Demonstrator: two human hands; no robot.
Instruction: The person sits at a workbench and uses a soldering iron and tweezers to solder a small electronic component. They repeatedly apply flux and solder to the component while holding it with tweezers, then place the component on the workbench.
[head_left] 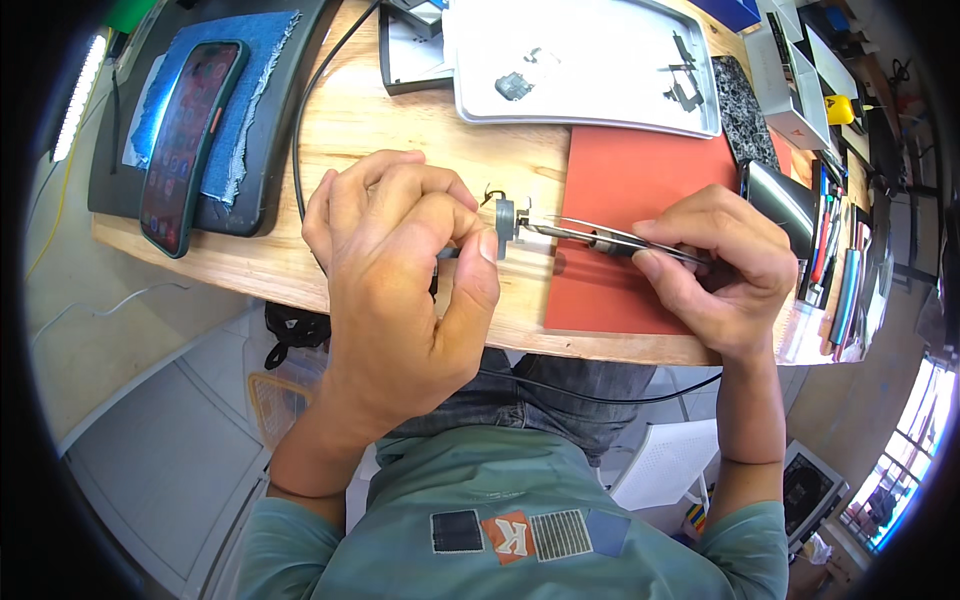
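Note:
My left hand [400, 285] pinches a small dark grey round part [505, 230] between thumb and fingers, above the wooden table [520, 165]. Thin dark wire sticks up from the part's top, and its left side is hidden by my fingers. In my right hand [725, 265], gripped between thumb and forefinger, is a pair of metal tweezers [605, 240]. Their tips point left and reach the right face of the grey part. Whether they hold a tiny piece there is too small to tell.
Behind my hands lies a white tray [600, 60] with small dark pieces. A red mat [625, 300] lies under the tweezers. At left, a phone [190, 150] rests on denim cloth [265, 75]. A black cable [310, 105] crosses the table; pen-like tools [850, 290] stand at right.

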